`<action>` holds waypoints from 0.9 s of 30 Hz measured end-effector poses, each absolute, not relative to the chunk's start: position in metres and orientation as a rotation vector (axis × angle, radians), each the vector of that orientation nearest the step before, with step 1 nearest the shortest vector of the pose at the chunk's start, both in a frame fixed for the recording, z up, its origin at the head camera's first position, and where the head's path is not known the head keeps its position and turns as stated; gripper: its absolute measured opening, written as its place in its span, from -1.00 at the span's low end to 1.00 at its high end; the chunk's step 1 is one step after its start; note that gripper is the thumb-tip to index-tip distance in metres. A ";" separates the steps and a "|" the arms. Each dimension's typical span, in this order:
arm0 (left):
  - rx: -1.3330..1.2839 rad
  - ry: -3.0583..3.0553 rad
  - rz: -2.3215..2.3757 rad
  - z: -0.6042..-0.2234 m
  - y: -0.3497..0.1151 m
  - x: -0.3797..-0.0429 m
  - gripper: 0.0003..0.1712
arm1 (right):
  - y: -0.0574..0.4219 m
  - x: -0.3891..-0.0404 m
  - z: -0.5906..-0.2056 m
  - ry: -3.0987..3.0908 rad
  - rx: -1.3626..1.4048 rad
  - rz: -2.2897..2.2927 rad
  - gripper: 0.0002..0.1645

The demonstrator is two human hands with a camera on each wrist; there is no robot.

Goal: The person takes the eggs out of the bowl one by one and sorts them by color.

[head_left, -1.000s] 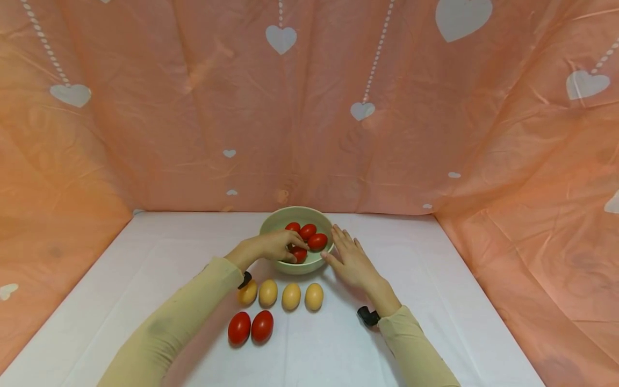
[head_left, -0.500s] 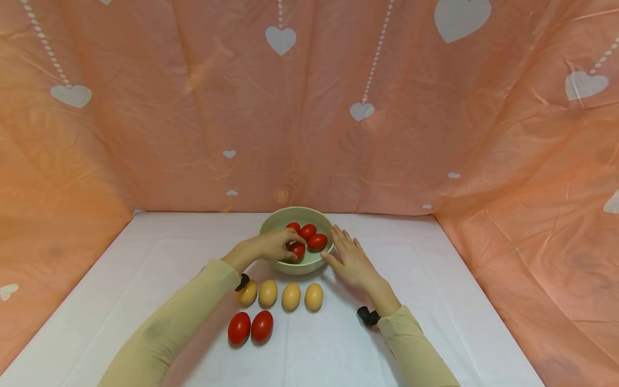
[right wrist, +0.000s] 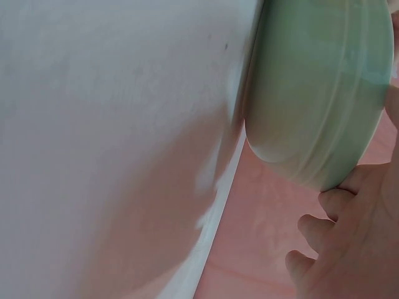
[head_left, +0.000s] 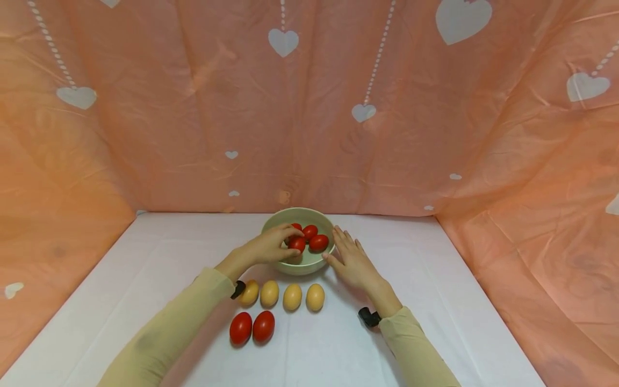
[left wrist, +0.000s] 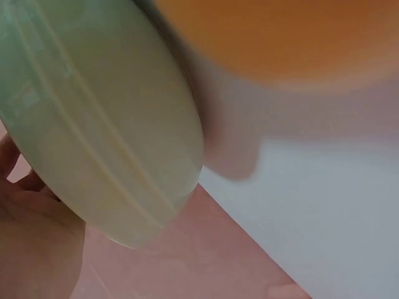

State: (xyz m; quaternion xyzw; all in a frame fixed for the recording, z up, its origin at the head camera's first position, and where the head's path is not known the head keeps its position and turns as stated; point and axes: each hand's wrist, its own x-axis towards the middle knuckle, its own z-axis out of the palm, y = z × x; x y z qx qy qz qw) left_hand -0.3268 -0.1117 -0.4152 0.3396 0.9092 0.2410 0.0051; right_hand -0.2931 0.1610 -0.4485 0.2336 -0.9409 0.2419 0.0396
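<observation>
A pale green bowl [head_left: 302, 269] stands at the back of the table with several red eggs inside, among them a right-hand egg [head_left: 318, 243]. Over its left side, my left hand [head_left: 266, 247] grips a red egg [head_left: 297, 245] between thumb and fingers; part of that egg is hidden. My right hand [head_left: 354, 264] lies against the bowl's right side with straight fingers. In the left wrist view, the bowl wall [left wrist: 112, 124] hides the left hand's fingertips. The right wrist view shows the bowl wall [right wrist: 318, 87] beside the right hand [right wrist: 361, 230].
Several yellow eggs, such as the rightmost yellow egg [head_left: 315, 297], line up in front of the bowl. Nearer the person lie a red egg [head_left: 240, 328] and another red egg [head_left: 264, 327]. A white cloth [head_left: 411, 279] covers the table; an orange curtain [head_left: 309, 134] hangs behind.
My left hand has shifted slightly up and back to the left, raising the gripped red egg from the bowl's front part. The right hand keeps its place at the bowl.
</observation>
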 end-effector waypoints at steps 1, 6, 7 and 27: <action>1.064 2.856 0.771 -0.415 -0.112 -0.326 -0.45 | 0.161 -0.293 -0.449 -2.879 0.715 0.742 -0.05; 1.048 2.892 0.866 -0.413 -0.114 -0.318 -0.43 | 0.161 -0.295 -0.452 -2.867 0.715 0.741 -0.05; 1.043 2.898 0.882 -0.412 -0.114 -0.316 -0.43 | 0.161 -0.295 -0.452 -2.866 0.717 0.741 -0.05; 1.093 2.979 0.993 -0.406 -0.125 -0.285 -0.38 | 0.161 -0.295 -0.453 -2.874 0.717 0.730 -0.05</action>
